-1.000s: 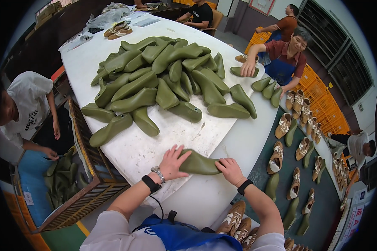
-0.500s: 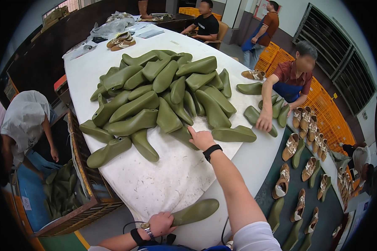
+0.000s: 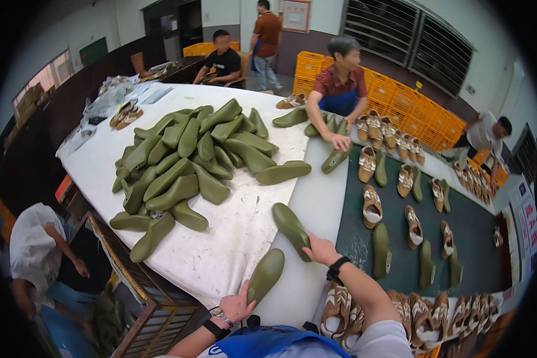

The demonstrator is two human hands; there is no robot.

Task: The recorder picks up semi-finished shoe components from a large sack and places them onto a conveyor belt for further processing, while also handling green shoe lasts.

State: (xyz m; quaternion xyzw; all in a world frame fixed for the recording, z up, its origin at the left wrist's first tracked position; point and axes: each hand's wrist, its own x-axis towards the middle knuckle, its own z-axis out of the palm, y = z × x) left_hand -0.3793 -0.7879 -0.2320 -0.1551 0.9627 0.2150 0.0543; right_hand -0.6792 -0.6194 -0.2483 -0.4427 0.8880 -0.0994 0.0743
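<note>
My left hand is closed on the lower end of a green shoe last, held over the near edge of the white table. A second green shoe last is gripped at its near end by my right hand; it slants up and left over the table. Beyond both hands lies a large heap of green shoe lasts on the white cloth. A single last rests at the heap's right side, apart from my hands.
Right of me, a dark green belt carries rows of brown-and-white shoes and lasts. More shoes line its near edge. Across the table a co-worker handles lasts. At left, another person bends beside a wooden-framed crate of lasts.
My right hand has drawn a last out of the heap toward me and to the right. The left hand still holds its last, now tilted more upright. The view has swung right.
</note>
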